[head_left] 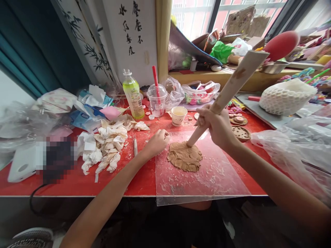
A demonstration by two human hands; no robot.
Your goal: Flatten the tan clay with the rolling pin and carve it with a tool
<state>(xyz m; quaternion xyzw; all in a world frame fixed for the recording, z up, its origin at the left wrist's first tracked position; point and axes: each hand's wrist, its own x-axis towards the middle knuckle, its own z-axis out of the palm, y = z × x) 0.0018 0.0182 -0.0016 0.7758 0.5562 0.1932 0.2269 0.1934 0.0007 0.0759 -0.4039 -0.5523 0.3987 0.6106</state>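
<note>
My right hand [219, 125] is wrapped round a long pale rolling pin [236, 82] with brown smears on it. The pin is held tilted, its lower end touching a flattened slab of brown clay [184, 159]. Round dents and ridges mark the clay's surface. Under the clay lies a clear sheet [214, 175] dusted with pale scraps, its near edge jutting past the table edge. Left of the clay, my left hand [157, 141] is closed in a loose fist near the sheet's upper left corner, apart from the clay.
Behind the clay stand a paper cup [179, 116], a plastic cup with a red straw [157, 100] and a green drink bottle [133, 94]. Crumpled tissues [108, 141] and a slim tool [135, 146] lie left. Plastic bags [289, 148] and a clay-filled round dish [240, 133] sit right.
</note>
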